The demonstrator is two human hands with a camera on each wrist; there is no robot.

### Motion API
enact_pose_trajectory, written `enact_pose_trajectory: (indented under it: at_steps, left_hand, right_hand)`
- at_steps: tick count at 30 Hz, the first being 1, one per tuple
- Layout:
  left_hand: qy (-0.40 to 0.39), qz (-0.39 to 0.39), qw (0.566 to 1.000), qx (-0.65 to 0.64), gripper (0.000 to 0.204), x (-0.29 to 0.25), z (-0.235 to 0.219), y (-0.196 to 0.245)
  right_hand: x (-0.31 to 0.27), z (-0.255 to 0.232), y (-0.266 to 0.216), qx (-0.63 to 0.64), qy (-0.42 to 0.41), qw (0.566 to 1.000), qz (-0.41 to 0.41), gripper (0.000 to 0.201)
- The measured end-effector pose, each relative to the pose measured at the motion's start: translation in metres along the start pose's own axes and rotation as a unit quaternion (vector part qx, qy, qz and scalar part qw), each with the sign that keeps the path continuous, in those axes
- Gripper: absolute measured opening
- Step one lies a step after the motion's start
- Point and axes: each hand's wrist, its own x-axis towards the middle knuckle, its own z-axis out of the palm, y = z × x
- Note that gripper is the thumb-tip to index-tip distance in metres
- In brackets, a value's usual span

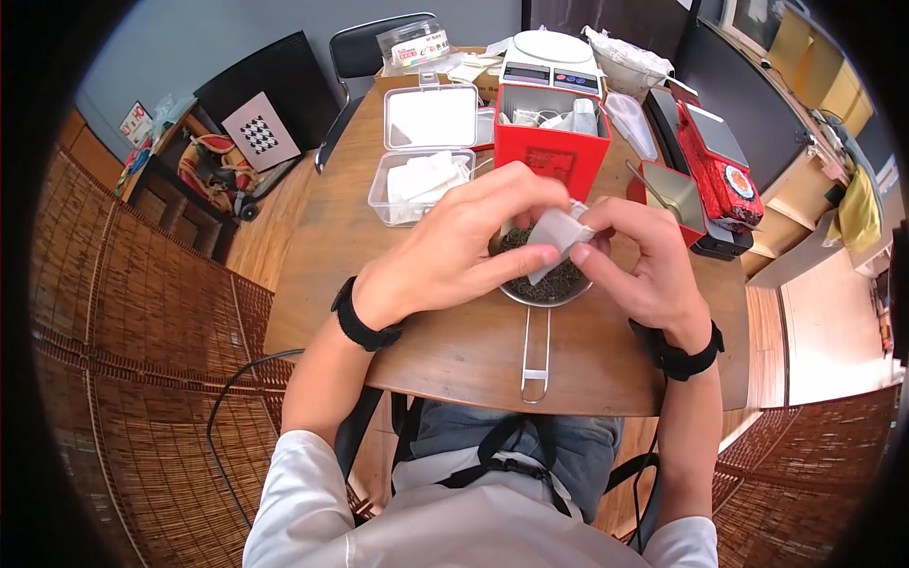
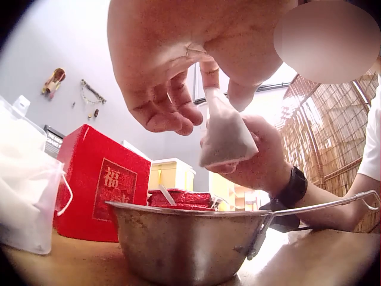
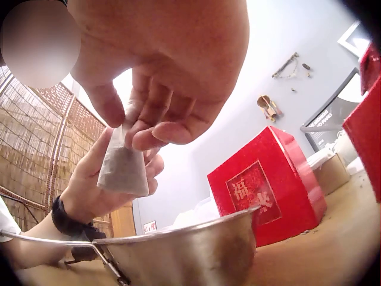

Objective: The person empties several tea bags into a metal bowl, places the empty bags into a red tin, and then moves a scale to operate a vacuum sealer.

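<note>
Steel pan, one, upright on the wooden tabletop. Wire handle runs toward the person and stops short of the near edge. Dry leaves cover the pan's inside.

White pouch, one, held clear of the pan, above its mouth; contents cannot be told. Left hand: thumb and fingers bent, pinching the pouch. Right hand: nearly closed, thumb and fingers pinching the pouch from the other side.

Step in hand, as judged: working the pouch's upper end between both hands. Next move seems to call for a steady pinch on one side, freeing the other hand's fingers, with the pouch kept over the pan so that any spill lands among the leaves.

Clear box, lid raised, beyond the pan to its left; white pouches inside. Red box, just past the pan. Red tin with spoon, past the pan to its right. White scale, farthest from the pan.

Room: bare tabletop left of the pan and beside its handle; tight beyond the pan, where the red box's wall limits reach.
</note>
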Motion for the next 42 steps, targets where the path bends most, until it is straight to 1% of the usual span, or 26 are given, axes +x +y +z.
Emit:
enact_pose_trajectory:
  at_steps: [1, 2, 3, 4, 5, 7, 8, 10, 11, 12, 13, 17, 19, 21, 23, 24, 25, 26, 27, 29, 31, 33, 35, 40, 42]
  left_hand:
    - [0.023, -0.019, 0.999, -0.017, 0.051, 0.0, 0.001, 0.004]
    - [0.023, -0.02, 0.999, -0.018, 0.051, 0.0, 0.001, 0.006]
    - [0.017, -0.054, 0.998, -0.019, 0.061, 0.0, 0.0, 0.008]
    - [0.012, -0.088, 0.996, -0.02, 0.071, 0.0, 0.0, 0.009]
    - [0.012, -0.089, 0.996, -0.02, 0.071, 0.0, 0.002, 0.008]
    - [0.015, -0.078, 0.997, -0.009, 0.064, 0.001, 0.007, 0.005]
    - [0.016, -0.078, 0.997, -0.009, 0.064, 0.0, 0.007, 0.003]
    - [-0.014, -0.061, 0.997, 0.039, 0.054, 0.0, 0.005, 0.0]
    - [-0.014, -0.061, 0.997, 0.039, 0.054, 0.0, 0.003, 0.001]
    - [0.002, -0.066, 0.997, 0.036, 0.048, 0.0, 0.001, 0.003]
    - [0.017, -0.071, 0.997, 0.033, 0.042, 0.001, -0.001, 0.004]
    - [0.027, -0.081, 0.996, 0.037, 0.035, 0.001, -0.004, 0.002]
    - [0.04, -0.055, 0.995, 0.077, 0.03, 0.001, -0.005, -0.002]
    - [0.037, -0.064, 0.994, 0.082, 0.028, 0.002, -0.008, -0.003]
    - [0.033, -0.072, 0.993, 0.086, 0.027, 0.002, -0.013, -0.004]
    - [0.018, -0.096, 0.991, 0.087, 0.027, 0.001, -0.017, -0.005]
    - [0.003, -0.121, 0.989, 0.088, 0.027, 0.0, -0.02, -0.007]
    - [-0.004, -0.123, 0.988, 0.094, 0.024, -0.001, -0.022, -0.01]
    - [-0.006, -0.124, 0.988, 0.093, 0.024, -0.002, -0.025, -0.01]
    - [-0.028, -0.17, 0.982, 0.075, 0.021, -0.002, -0.029, -0.009]
    - [-0.037, -0.172, 0.982, 0.073, 0.02, -0.003, -0.029, -0.01]
    - [-0.068, -0.175, 0.978, 0.087, 0.019, -0.002, -0.029, -0.009]
    - [-0.063, -0.168, 0.981, 0.074, 0.018, -0.002, -0.027, -0.008]
    - [-0.051, -0.145, 0.986, 0.06, 0.018, 0.0, -0.02, -0.01]
    - [-0.045, -0.11, 0.989, 0.086, 0.017, 0.0, -0.018, -0.011]
  right_hand:
    - [0.0, -0.002, -0.002, -0.019, 0.015, 1.0, -0.009, 0.008]
    - [0.0, -0.004, -0.003, -0.038, 0.031, 0.999, -0.018, 0.008]
    - [0.0, -0.005, -0.003, -0.038, 0.031, 0.999, -0.017, 0.008]
    - [0.0, -0.005, -0.002, -0.042, 0.051, 0.997, -0.025, 0.009]
    - [0.0, -0.005, -0.001, -0.046, 0.072, 0.996, -0.033, 0.01]
    - [0.0, -0.005, 0.005, -0.031, 0.077, 0.995, -0.045, 0.01]
    - [0.0, -0.005, 0.007, -0.017, 0.084, 0.995, -0.056, 0.011]
    - [0.0, -0.006, 0.009, -0.02, 0.089, 0.994, -0.059, 0.011]
    - [-0.001, -0.006, 0.009, -0.023, 0.095, 0.993, -0.062, 0.011]
    - [-0.001, -0.007, 0.01, -0.023, 0.095, 0.993, -0.061, 0.011]
    - [-0.001, -0.007, 0.011, -0.025, 0.101, 0.994, -0.045, 0.011]
    - [-0.001, -0.007, 0.009, -0.045, 0.107, 0.993, -0.008, 0.009]
    - [0.0, -0.003, 0.007, -0.04, 0.11, 0.993, 0.01, 0.009]
    - [-0.001, -0.003, 0.006, -0.034, 0.112, 0.993, 0.03, 0.009]
    - [-0.001, -0.004, 0.007, -0.065, 0.109, 0.991, 0.04, 0.011]
    - [-0.002, -0.004, 0.009, -0.064, 0.109, 0.991, 0.042, 0.011]
    - [-0.002, -0.004, 0.01, -0.036, 0.138, 0.988, 0.064, 0.012]
    - [-0.003, -0.004, 0.012, -0.009, 0.168, 0.982, 0.085, 0.013]
    - [-0.003, -0.004, 0.013, -0.008, 0.168, 0.982, 0.087, 0.013]
    - [-0.002, -0.003, 0.014, -0.011, 0.186, 0.978, 0.093, 0.016]
    - [-0.001, -0.001, 0.015, -0.03, 0.181, 0.98, 0.079, 0.017]
    - [0.0, 0.001, 0.014, -0.049, 0.175, 0.981, 0.065, 0.017]
    - [0.0, 0.001, 0.013, -0.069, 0.168, 0.981, 0.07, 0.018]
    - [0.0, 0.002, 0.013, -0.066, 0.18, 0.979, 0.072, 0.018]
    - [0.0, 0.002, 0.013, -0.069, 0.18, 0.979, 0.074, 0.018]
